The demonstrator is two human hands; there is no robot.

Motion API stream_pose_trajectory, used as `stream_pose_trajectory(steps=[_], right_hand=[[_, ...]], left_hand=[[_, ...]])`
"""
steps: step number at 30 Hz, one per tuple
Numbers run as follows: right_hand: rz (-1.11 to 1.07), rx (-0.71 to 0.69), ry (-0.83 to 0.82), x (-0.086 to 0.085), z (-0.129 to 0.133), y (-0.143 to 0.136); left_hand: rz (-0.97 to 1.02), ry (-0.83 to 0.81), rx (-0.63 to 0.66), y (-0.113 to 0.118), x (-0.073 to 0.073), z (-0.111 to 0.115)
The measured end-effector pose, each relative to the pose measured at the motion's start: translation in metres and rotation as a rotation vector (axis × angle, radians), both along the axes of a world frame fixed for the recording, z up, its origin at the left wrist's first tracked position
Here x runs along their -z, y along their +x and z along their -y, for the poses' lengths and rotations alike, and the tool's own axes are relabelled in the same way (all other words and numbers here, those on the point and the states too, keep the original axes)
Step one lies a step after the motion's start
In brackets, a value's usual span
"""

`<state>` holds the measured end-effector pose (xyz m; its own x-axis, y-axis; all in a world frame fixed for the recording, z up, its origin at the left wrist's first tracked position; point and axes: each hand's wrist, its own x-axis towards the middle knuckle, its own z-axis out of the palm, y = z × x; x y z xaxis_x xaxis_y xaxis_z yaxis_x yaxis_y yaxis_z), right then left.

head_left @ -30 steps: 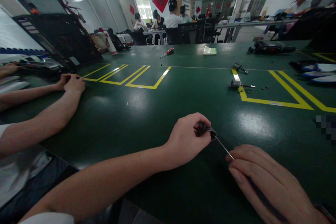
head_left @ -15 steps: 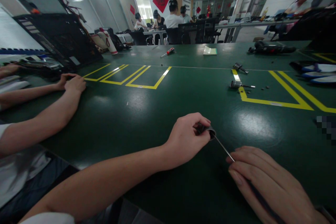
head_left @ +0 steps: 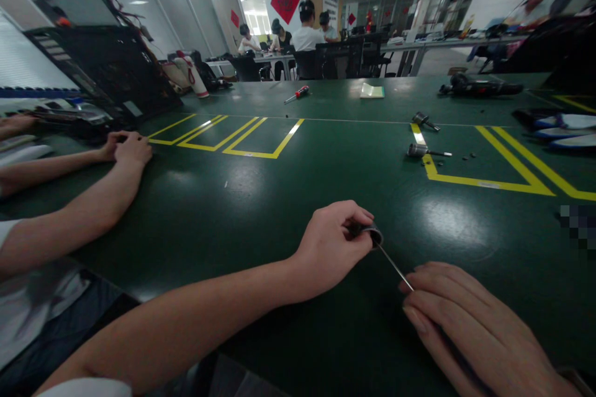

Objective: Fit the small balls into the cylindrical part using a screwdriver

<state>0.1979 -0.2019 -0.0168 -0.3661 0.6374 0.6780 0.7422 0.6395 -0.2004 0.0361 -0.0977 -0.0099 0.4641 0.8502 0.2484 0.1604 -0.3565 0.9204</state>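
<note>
"Pinching what, the left hand (head_left: pixel 328 251), in the head view?"
"A round-rimmed metal part (head_left: pixel 376 234), fingers nearly closed, just right of the frame's centre."
"And the right hand (head_left: pixel 479 322)?"
"Lower right, closed around a thin-shafted tool (head_left: pixel 395 268), its far end at the part's open rim, over the green table (head_left: pixel 261 217)."

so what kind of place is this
Probably a shared workshop or training room: a long green table marked with yellow tape, a red-handled screwdriver lying on it, and people in white shirts seated at grey tables behind.
</note>
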Motion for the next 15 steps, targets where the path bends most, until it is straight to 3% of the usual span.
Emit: stream_pose_trajectory(steps=[6, 15], right_hand=[[0.047, -0.001, 0.027, -0.012, -0.004, -0.002], [-0.015, 0.026, -0.004, 0.002, 0.001, -0.002]], left_hand=[[0.02, -0.035, 0.0, 0.001, 0.001, 0.0], [0.039, -0.032, -0.007, 0.002, 0.0, 0.002]])
